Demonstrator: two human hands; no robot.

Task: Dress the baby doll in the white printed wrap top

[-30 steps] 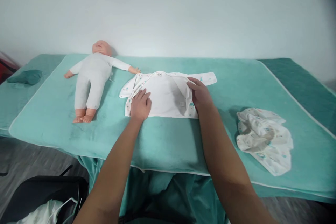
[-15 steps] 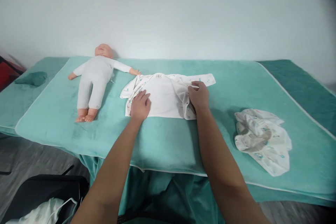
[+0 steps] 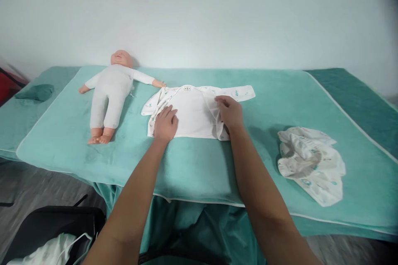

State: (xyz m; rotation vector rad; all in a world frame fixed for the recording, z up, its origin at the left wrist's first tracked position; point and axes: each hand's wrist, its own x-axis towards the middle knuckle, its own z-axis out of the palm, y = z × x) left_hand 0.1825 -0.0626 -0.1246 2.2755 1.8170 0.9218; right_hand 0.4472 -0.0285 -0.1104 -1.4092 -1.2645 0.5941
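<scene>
A white baby shirt [image 3: 194,112] with a small printed pattern lies spread open on the green bed, its plain inner side facing up. My left hand [image 3: 166,124] rests flat on its left front panel, fingers outstretched. At the right front panel is my right hand [image 3: 230,112], fingers bent and close together on the cloth near the base of the right sleeve [image 3: 241,92]. Its fingertips seem to pinch the fabric, though the grip is partly hidden. The left sleeve [image 3: 149,105] slants down and outward.
A baby doll [image 3: 112,87] in white lies on its back to the left, one hand touching the shirt. A crumpled patterned white garment [image 3: 312,163] lies on the right of the green bed [image 3: 199,165]. A black chair [image 3: 62,219] with cloth on it stands at lower left.
My right hand has shifted slightly left across the right panel, towards the middle of the shirt. My left hand stays in place on the left panel.
</scene>
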